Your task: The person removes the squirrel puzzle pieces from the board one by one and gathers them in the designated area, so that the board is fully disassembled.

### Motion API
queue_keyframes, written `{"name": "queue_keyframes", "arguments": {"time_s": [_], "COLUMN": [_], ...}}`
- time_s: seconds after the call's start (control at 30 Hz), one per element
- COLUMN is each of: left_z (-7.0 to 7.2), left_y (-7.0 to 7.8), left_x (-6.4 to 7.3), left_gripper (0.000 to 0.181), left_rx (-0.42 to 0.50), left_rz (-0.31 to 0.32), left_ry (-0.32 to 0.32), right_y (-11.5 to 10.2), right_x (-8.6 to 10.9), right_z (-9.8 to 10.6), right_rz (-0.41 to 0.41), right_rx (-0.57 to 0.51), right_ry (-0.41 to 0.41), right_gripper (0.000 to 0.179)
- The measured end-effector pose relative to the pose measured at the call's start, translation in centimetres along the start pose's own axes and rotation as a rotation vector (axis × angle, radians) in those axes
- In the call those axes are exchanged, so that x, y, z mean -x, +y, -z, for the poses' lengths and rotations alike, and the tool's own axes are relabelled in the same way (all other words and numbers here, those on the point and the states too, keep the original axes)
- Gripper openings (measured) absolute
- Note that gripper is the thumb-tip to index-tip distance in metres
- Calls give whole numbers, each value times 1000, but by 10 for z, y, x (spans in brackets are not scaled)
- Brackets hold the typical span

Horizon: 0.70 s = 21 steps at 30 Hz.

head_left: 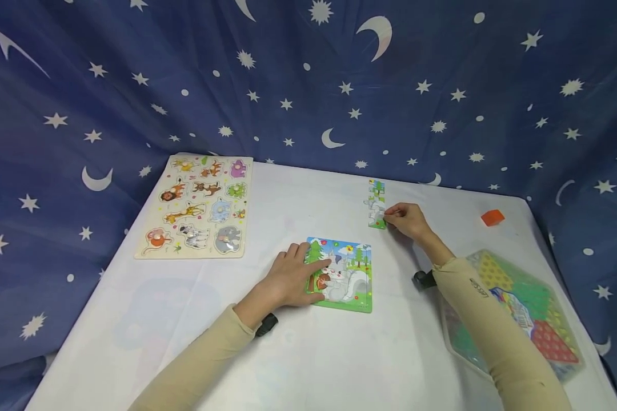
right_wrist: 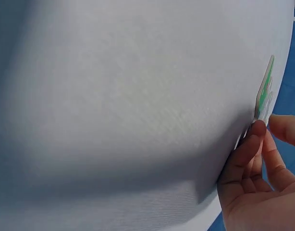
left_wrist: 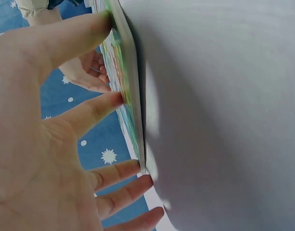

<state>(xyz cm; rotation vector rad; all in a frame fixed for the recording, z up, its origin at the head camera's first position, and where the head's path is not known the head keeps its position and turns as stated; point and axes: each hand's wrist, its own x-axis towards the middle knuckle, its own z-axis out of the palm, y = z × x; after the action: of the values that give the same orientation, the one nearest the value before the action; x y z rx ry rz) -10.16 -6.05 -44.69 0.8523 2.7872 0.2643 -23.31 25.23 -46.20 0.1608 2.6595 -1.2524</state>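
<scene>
A square jigsaw puzzle (head_left: 347, 279) with a grey squirrel picture lies in the middle of the table. My left hand (head_left: 290, 277) rests on its left side with fingers spread, thumb and index finger reaching over the picture. In the left wrist view, the fingertips (left_wrist: 117, 98) touch the puzzle board's edge (left_wrist: 133, 82). Farther back lies a narrow column of jigsaw pieces (head_left: 376, 200), green, white and grey. At its lower right edge my right hand (head_left: 408, 220) pinches a piece between thumb and curled fingers. That piece is mostly covered by the fingers in the right wrist view.
A wooden animal peg puzzle (head_left: 195, 208) lies at the back left. Toward the back right is an orange block (head_left: 492, 217). A clear box of colourful pieces (head_left: 535, 308) sits at the right, partly under my right forearm. A starry blue curtain (head_left: 288, 85) hangs behind the table.
</scene>
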Motion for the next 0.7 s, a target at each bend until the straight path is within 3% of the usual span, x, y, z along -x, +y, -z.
{"name": "queue_keyframes", "arguments": {"time_s": [0.13, 0.23, 0.4, 0.53, 0.7], "left_z": [-1, 0, 1, 2, 1], "left_y": [-1, -1, -2, -2, 1], "left_x": [-2, -2, -2, -2, -2], "left_gripper": [72, 72, 72, 71, 71], "left_rx": [-2, 7, -2, -19, -16], "left_rz": [-11, -9, 1, -4, -13], "left_ry": [11, 14, 7, 13, 21], "right_y": [-7, -15, -30, -37, -35], "right_x": [12, 26, 50, 67, 80], "right_z": [-3, -9, -26, -38, -46], "right_rz": [61, 178, 354, 419, 444], "right_rx": [10, 29, 83, 147, 225], "right_ry": [-2, -25, -136, -193, -206], "right_gripper": [21, 18, 11, 8, 13]}}
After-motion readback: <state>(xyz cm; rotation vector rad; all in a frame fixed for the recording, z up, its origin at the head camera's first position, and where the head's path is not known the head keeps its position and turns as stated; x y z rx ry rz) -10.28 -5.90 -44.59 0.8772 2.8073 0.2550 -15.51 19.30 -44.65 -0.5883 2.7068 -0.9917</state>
